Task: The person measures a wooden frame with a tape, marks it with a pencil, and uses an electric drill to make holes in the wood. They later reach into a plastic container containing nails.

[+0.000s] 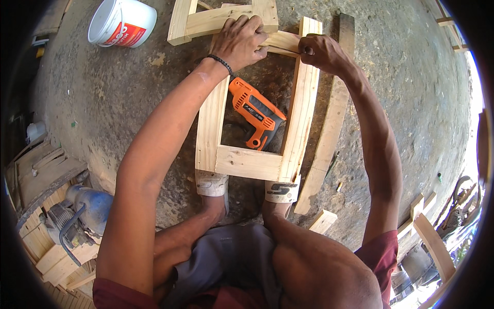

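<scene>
Bent legs at bottom centre leave room for the wooden frame, seemingly steadied by a grasping left hand and curled, gripping right hand.

Drill's coloured orange and black, pale frame's streaked with grain, white bucket's splashed with red, grey floor's mottled.

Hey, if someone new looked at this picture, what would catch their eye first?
Probably the bright orange power drill, seen through the pale wooden frame near the centre. Next, the left hand and right hand at the frame's far end, then the red-labelled white bucket at upper left.
</scene>
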The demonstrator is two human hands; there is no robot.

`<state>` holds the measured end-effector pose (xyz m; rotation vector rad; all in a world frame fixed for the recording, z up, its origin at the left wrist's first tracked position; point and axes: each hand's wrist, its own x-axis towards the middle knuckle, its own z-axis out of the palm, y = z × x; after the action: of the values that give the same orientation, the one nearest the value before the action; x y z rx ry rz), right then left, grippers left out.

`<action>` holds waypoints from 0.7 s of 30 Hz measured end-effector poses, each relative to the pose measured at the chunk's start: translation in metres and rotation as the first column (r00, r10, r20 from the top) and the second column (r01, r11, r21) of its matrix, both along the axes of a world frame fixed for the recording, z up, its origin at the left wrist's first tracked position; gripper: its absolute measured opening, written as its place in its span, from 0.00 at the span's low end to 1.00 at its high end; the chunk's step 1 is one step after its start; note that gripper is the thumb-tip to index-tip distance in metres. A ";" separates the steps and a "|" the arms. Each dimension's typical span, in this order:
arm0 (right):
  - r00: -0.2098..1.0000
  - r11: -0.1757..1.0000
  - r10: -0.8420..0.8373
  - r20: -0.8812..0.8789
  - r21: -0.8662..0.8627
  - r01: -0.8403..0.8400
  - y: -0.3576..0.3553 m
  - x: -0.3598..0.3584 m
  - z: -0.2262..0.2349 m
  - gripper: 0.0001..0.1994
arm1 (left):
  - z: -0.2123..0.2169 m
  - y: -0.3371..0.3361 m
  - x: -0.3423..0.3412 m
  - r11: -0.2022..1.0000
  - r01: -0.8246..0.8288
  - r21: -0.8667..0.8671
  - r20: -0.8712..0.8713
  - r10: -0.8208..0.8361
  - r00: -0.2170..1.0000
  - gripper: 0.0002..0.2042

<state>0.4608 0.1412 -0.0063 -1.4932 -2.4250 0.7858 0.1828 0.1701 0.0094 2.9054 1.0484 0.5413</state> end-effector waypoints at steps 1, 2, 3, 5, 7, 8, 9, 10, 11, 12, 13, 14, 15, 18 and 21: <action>1.000 1.000 0.010 -0.011 0.007 -0.010 0.000 0.001 0.000 0.07 | 0.000 0.000 0.000 1.000 0.002 0.003 0.005 -0.002 1.000 0.11; 1.000 1.000 0.017 -0.004 -0.005 -0.017 0.001 0.001 0.000 0.07 | -0.001 0.000 -0.001 1.000 0.004 0.005 0.009 -0.004 1.000 0.11; 1.000 1.000 0.022 0.004 -0.017 -0.022 0.003 0.002 -0.001 0.07 | -0.001 0.001 0.000 1.000 0.007 0.008 0.015 -0.007 1.000 0.11; 1.000 0.999 0.026 0.014 -0.035 -0.025 0.004 0.004 -0.002 0.07 | -0.002 0.001 0.000 1.000 0.017 -0.006 0.031 -0.017 0.999 0.10; 1.000 0.999 0.027 0.010 -0.045 -0.026 0.005 0.002 0.000 0.08 | -0.002 0.002 -0.003 0.999 0.022 -0.027 0.033 -0.021 0.999 0.09; 1.000 0.999 0.028 0.009 -0.044 -0.028 0.005 0.002 0.001 0.08 | -0.002 0.002 -0.004 0.999 0.024 -0.042 0.030 -0.022 0.999 0.08; 1.000 0.999 0.029 0.009 -0.043 -0.028 0.004 0.002 0.003 0.08 | -0.004 0.003 -0.005 0.998 0.025 -0.057 0.029 -0.024 0.999 0.08; 1.000 0.999 0.029 0.009 -0.043 -0.029 0.004 0.001 0.004 0.08 | -0.005 0.002 -0.006 0.998 0.025 -0.055 0.048 -0.022 0.999 0.07; 1.000 0.999 0.029 0.008 -0.045 -0.029 0.005 0.001 0.006 0.08 | -0.007 0.000 -0.005 0.998 0.025 -0.054 0.068 -0.021 0.997 0.07; 1.000 0.998 0.030 0.007 -0.047 -0.030 0.005 0.001 0.007 0.08 | -0.011 -0.001 -0.006 0.998 0.024 -0.053 0.089 -0.019 0.996 0.07; 1.000 0.998 0.031 0.006 -0.049 -0.031 0.005 0.000 0.008 0.08 | -0.014 -0.002 -0.007 0.998 0.019 -0.054 0.110 -0.012 0.994 0.07; 0.999 0.999 0.032 0.000 -0.041 -0.032 0.005 0.000 0.009 0.08 | -0.017 -0.003 -0.008 0.998 0.013 -0.055 0.130 -0.006 0.991 0.06; 0.999 0.999 0.032 -0.004 -0.036 -0.032 0.005 -0.001 0.010 0.08 | -0.017 -0.004 -0.007 0.998 0.008 -0.058 0.153 0.001 0.988 0.06; 1.000 0.998 0.020 0.000 -0.057 -0.020 0.003 -0.001 0.016 0.08 | -0.015 -0.006 -0.006 0.995 -0.001 -0.103 0.145 0.016 0.989 0.06; 1.000 0.998 0.009 -0.004 -0.068 -0.009 0.003 -0.002 0.015 0.08 | -0.013 -0.008 -0.005 0.992 -0.024 -0.123 0.109 0.037 0.993 0.06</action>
<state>0.4588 0.1439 0.0086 -1.5045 -2.4274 0.8801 0.1779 0.1622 -0.0031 2.7247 1.0726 0.6092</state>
